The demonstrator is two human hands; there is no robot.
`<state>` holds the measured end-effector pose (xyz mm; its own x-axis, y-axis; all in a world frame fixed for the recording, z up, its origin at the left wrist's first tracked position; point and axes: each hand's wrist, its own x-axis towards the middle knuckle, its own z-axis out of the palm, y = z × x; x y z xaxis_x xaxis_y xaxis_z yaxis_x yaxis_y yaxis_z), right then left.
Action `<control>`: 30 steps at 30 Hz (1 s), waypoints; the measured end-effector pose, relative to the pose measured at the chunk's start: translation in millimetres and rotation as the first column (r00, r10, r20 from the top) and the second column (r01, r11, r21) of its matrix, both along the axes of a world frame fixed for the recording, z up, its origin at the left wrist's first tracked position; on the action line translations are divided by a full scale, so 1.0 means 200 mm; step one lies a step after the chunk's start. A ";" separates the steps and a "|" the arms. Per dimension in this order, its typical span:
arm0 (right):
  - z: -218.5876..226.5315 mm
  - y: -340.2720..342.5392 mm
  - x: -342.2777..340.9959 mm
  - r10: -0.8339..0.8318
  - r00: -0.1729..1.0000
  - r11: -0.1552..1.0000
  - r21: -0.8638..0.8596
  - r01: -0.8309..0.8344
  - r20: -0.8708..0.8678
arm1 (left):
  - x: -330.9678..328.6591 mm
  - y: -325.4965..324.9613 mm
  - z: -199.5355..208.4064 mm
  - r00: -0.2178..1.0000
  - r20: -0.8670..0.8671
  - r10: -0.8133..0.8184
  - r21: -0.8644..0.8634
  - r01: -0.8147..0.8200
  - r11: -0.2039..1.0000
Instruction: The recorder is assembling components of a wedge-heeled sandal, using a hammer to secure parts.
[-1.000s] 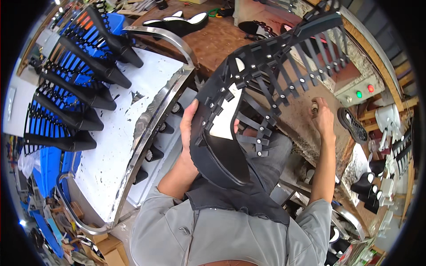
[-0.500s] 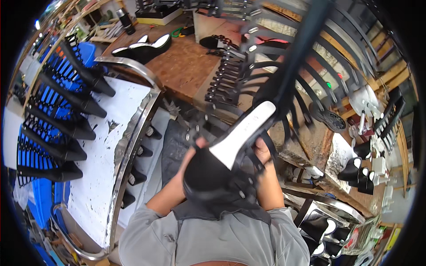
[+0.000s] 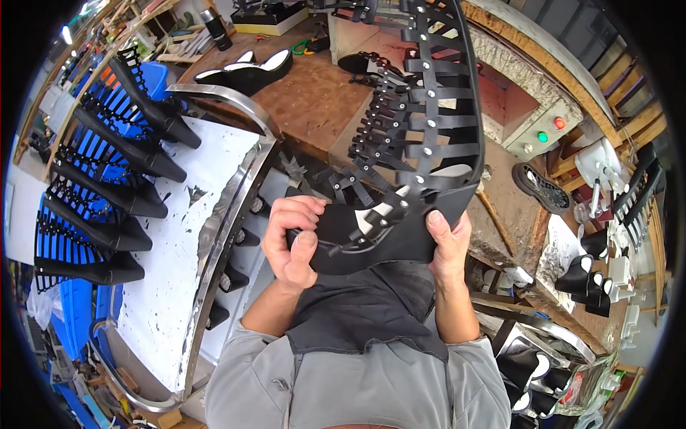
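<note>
Between left hand [image 3: 289, 239] and right hand [image 3: 449, 244], a boot [image 3: 401, 242] is held.

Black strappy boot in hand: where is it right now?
In the head view, the black strappy boot is near the centre, in front of the dark apron, left hand gripping its toe end, right hand its heel end.

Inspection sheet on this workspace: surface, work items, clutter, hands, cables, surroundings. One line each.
Surface: brown bench, worn and marked.
Work items: strappy boot, black, in hand; five boots in a row on the rack at left.
Clutter: green-handled tool at the back; loose sole at right.
Hands: left hand grips the toe end, right hand the heel end, thumb on top.
Cables: nothing seen.
Surroundings: control panel with green and red buttons at right; blue plastic far left.
</note>
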<state>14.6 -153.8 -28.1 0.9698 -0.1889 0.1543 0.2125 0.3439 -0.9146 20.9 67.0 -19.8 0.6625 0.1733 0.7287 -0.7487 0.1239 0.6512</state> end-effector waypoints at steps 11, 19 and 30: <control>0.21 0.01 -0.08 0.030 0.999 0.988 -0.150 -0.023 0.043 | -0.12 0.07 0.24 0.977 0.033 0.209 0.611 -0.186 0.769; 0.21 0.03 -0.14 -0.036 0.984 0.996 -0.076 0.050 0.175 | -0.19 0.09 0.28 0.960 0.110 0.256 0.595 -0.270 0.757; 0.18 -0.03 -0.12 0.065 0.959 0.698 -0.700 0.155 0.277 | -0.11 0.15 0.17 0.808 -0.529 -0.259 0.014 0.313 0.950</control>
<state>-9.4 -160.2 7.4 0.8638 0.0412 0.5022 0.4750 -0.3990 -0.7843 -1.5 97.7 15.2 0.9532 -0.1360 0.2701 -0.2413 0.1962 0.9504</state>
